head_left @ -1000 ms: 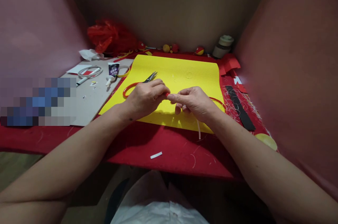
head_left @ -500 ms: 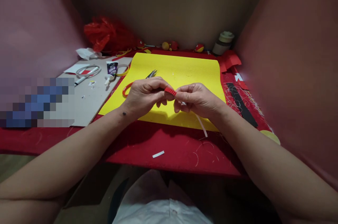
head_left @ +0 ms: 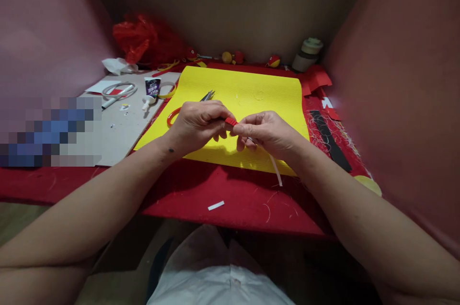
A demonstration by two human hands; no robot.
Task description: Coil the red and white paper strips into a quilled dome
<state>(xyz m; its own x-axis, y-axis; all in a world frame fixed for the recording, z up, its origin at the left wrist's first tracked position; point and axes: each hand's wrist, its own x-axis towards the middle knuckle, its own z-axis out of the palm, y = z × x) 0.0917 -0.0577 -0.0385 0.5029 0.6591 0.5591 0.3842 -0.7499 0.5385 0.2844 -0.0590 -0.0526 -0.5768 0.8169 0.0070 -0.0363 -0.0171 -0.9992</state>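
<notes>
A small strip of red corrugated paper [head_left: 230,121] is held above the yellow corrugated sheet [head_left: 247,89]. My left hand [head_left: 196,122] pinches it between thumb and index finger. From the other end, my right hand [head_left: 270,131] grips it with thumb and forefinger, its other fingers curled below. A thin white strip [head_left: 276,171] hangs down from under my right hand; how it is held there is hidden. Scissors [head_left: 207,96] with an orange handle lie on the yellow sheet behind my left hand, partly covered by it.
On the left, a grey board [head_left: 138,125] carries a glue tube [head_left: 152,88] and a coiled ring [head_left: 118,90]. A red plastic bag [head_left: 138,39], small red-and-yellow figures [head_left: 274,61] and a jar [head_left: 307,53] stand at the back. A black strip [head_left: 330,140] lies right; a white scrap [head_left: 216,206] lies in front.
The view has tilted slightly, so the table sits a little higher. Both hands keep the red corrugated strip between them, with only small finger shifts.
</notes>
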